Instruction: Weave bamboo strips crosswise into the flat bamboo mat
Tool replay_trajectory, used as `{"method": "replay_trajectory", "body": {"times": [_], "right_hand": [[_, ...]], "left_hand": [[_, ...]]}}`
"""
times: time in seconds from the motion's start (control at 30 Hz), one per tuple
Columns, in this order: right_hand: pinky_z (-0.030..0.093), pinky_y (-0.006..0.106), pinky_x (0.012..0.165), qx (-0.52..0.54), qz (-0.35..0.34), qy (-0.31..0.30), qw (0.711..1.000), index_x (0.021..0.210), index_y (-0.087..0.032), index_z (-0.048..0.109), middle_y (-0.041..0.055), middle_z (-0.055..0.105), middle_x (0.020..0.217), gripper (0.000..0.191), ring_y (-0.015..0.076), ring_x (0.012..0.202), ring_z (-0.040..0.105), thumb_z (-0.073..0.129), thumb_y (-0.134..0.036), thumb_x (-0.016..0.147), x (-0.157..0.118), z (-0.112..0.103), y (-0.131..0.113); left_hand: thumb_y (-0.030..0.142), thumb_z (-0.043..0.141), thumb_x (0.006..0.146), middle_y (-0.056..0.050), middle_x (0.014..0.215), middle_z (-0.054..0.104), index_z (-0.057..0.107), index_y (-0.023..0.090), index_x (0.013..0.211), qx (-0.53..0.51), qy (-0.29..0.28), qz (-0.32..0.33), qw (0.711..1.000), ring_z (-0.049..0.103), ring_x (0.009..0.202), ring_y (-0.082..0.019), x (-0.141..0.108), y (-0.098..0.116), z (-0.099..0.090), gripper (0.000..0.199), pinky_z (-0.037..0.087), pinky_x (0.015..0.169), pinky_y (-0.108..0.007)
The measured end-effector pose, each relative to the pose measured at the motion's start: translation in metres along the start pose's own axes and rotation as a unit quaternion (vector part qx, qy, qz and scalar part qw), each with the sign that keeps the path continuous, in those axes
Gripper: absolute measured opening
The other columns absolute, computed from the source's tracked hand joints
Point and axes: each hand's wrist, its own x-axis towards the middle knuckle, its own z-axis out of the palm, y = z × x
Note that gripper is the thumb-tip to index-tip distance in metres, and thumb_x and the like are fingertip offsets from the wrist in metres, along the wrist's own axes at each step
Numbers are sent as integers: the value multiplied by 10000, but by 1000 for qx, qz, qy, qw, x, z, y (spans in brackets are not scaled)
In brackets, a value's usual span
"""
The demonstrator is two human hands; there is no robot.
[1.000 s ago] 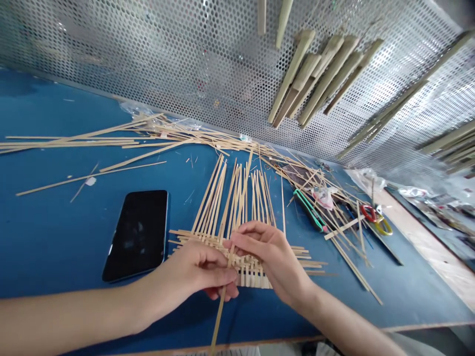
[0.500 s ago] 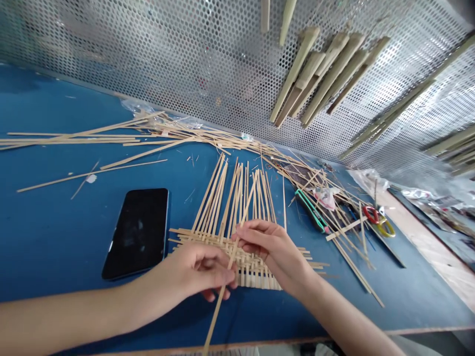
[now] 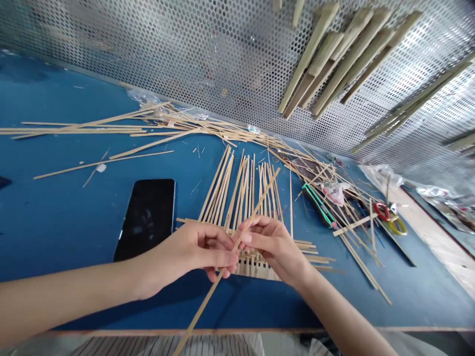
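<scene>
A long, thin bamboo strip (image 3: 208, 297) slants from the table's front edge up to the right, held above a partly woven bamboo mat (image 3: 260, 271). My left hand (image 3: 208, 252) pinches the strip between thumb and fingers, left of the mat's middle. Close beside it, my right hand (image 3: 269, 242) is closed on the same strip a little higher up. Both hands hide much of the weave. Loose strip ends (image 3: 218, 185) fan out from the mat toward the back, and shorter ends stick out at its right side.
A black phone (image 3: 148, 217) lies left of the mat. To the right are a green cutter (image 3: 318, 205), red and yellow handles (image 3: 397, 225) and scattered strips. More strips (image 3: 148, 131) lie along the perforated metal panel (image 3: 166, 54), where bamboo pieces (image 3: 326, 64) hang.
The strip has tilted further to the right, its top end now lower. My left hand has closed more firmly around it. The whole view has shifted slightly.
</scene>
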Motion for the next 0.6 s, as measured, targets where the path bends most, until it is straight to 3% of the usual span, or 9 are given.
{"method": "replay_trajectory", "body": {"times": [0.17,0.37,0.6], "right_hand": [[521,124,548,-26,-5,45,999,696,-178,752,16,750,697,127,75,574,670,868,-209,653,3,-5,-1],[398,104,411,-44,-76,144,986,614,-171,732,28,728,683,166,29,471,522,879,-248,624,9,-19,-17],[360,114,387,-34,-127,228,965,651,-172,740,26,711,690,161,33,483,462,860,-274,616,16,-41,-33]], "left_hand": [[190,736,771,19,717,727,708,173,748,49,0,-14,999,660,641,-86,-2,5,0,40,526,577,-157],[274,769,714,14,637,702,737,189,726,128,-2,-24,992,641,614,-107,-3,8,-9,92,512,585,-187],[346,722,755,4,651,687,760,220,733,231,-4,15,973,610,594,-118,1,9,-22,133,478,581,-208]]}}
